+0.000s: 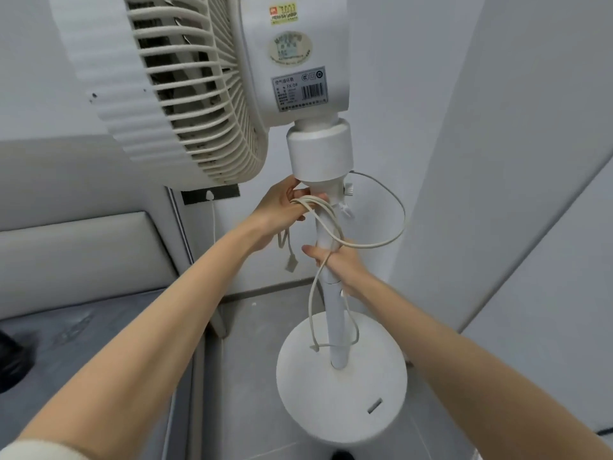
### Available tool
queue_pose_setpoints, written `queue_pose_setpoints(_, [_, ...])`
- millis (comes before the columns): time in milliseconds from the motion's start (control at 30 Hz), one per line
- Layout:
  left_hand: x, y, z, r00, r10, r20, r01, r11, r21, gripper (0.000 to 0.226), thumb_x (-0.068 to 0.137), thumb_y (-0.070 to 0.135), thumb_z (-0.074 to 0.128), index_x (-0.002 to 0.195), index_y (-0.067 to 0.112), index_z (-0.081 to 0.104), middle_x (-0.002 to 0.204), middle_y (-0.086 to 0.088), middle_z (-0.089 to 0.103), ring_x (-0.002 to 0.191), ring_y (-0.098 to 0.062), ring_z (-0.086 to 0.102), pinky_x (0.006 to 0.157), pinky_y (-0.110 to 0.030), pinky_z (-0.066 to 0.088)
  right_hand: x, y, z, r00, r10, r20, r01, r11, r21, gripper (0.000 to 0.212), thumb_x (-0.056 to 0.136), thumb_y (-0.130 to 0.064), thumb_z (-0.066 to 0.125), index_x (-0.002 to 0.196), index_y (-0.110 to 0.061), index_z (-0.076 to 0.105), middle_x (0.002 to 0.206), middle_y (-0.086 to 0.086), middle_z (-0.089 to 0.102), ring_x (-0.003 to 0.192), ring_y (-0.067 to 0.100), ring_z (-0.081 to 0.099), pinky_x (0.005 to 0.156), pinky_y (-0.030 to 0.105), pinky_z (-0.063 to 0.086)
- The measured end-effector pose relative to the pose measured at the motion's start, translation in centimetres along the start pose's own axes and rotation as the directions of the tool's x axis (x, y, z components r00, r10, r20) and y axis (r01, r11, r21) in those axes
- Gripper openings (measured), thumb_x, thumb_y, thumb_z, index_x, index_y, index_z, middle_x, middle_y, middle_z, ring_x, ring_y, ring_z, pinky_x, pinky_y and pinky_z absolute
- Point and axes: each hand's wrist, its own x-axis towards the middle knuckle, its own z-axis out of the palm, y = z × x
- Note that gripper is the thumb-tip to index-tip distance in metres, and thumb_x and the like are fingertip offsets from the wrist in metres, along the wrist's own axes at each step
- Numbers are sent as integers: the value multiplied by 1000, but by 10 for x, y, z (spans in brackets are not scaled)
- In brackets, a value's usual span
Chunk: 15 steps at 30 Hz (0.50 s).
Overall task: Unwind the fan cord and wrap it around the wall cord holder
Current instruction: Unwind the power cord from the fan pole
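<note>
A white pedestal fan point(318, 151) stands on a round base point(341, 386), seen from behind. Its cream cord point(391, 234) loops loosely around the pole point(336, 327) and bows out to the right. My left hand point(282, 210) grips several cord loops just under the fan's neck, and the plug point(291, 262) dangles below it. My right hand point(338, 263) is closed around the pole lower down with a strand of cord running across its fingers. A small white hook on a black strip point(210, 195) shows on the wall behind the fan head.
A grey padded headboard point(76, 260) and bed surface point(83, 343) lie to the left. White wall panels point(514, 161) close in on the right. A thin white cable point(213, 220) hangs down from the black strip. Grey floor tiles surround the fan base.
</note>
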Motion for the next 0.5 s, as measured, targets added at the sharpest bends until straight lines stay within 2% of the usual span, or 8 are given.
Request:
queue_pose_setpoints(67, [34, -10, -12, 1000, -8, -14, 8, 1000, 21, 26, 86, 27, 65, 109, 32, 53, 99, 13, 66, 97, -8, 61, 75, -21, 48, 43, 1, 9, 1000, 18, 20, -18, 1000, -6, 41, 71, -29, 80, 101, -12, 58, 97, 6, 59, 89, 22, 56, 83, 33, 47])
queue_pose_setpoints(233, [109, -40, -41, 998, -53, -38, 55, 997, 56, 36, 86, 29, 64, 119, 29, 49, 100, 14, 64, 87, 0, 59, 70, -19, 45, 135, 3, 32, 990, 103, 93, -104, 995, 5, 64, 71, -33, 80, 124, -7, 53, 115, 8, 62, 105, 25, 60, 89, 36, 47])
queue_pose_setpoints(300, [135, -53, -54, 996, -73, -45, 76, 995, 71, 34, 86, 28, 64, 118, 28, 50, 89, 20, 63, 77, 4, 59, 67, -17, 44, 169, 6, 44, 987, 119, 106, -121, 992, 16, 60, 74, -32, 80, 122, -9, 54, 112, 7, 62, 107, 27, 60, 86, 35, 45])
queue_pose_setpoints(400, [171, -77, -73, 994, -106, -32, 109, 991, 84, 31, 87, 24, 64, 115, 25, 52, 66, 28, 63, 63, 13, 57, 60, -9, 43, 211, 10, 65, 985, 136, 105, -138, 990, 7, 45, 75, -30, 79, 109, -12, 56, 102, 10, 62, 102, 31, 61, 86, 39, 48])
queue_pose_setpoints(500, [197, -104, -86, 991, -129, -36, 131, 988, 75, 31, 86, 22, 65, 113, 26, 52, 74, 23, 63, 62, 15, 56, 58, -7, 43, 243, 19, 84, 976, 186, 117, -189, 982, 17, 34, 75, -28, 79, 97, -16, 57, 95, 10, 61, 97, 30, 60, 89, 45, 49])
